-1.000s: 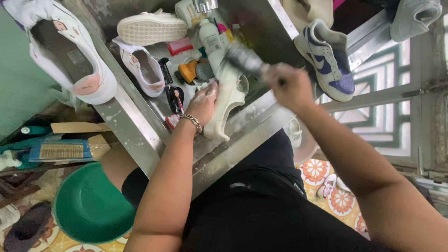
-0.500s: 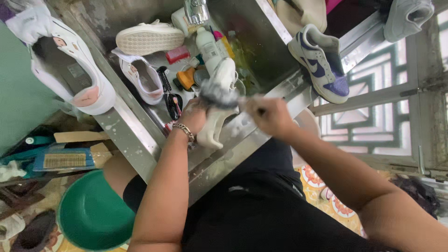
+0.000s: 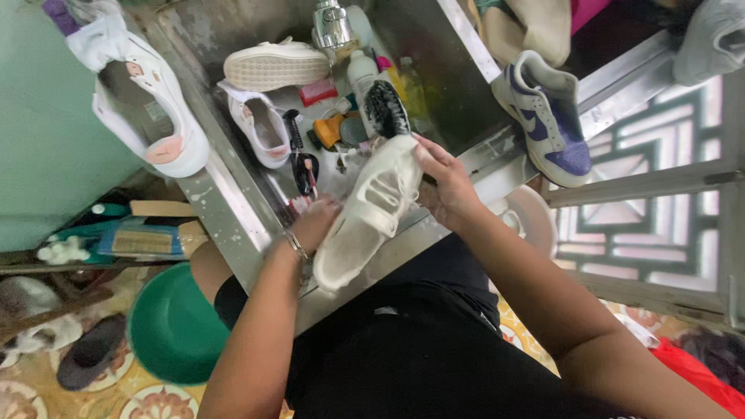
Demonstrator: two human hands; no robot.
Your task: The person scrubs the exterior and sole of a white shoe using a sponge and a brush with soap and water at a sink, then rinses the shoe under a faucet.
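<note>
Diagonally, the white shoe (image 3: 369,213) runs lower-left to upper-right; left hand (image 3: 314,223) fingers clamp it; right hand (image 3: 442,182) grips brush (image 3: 386,109).

Brush handle (image 3: 423,177) hidden inside the right hand (image 3: 442,186); only the dark bristle head (image 3: 386,109) visible. Left hand (image 3: 314,223) largely covered by the soapy white shoe (image 3: 371,209), its fingers out of sight. Grey shoe (image 3: 714,39) at far right cut off by the frame edge. Tap (image 3: 335,23) cropped at the top. Small bottles (image 3: 365,74) behind the brush too cluttered to tell apart. Dark slipper (image 3: 89,361) at near left blurred.
</note>
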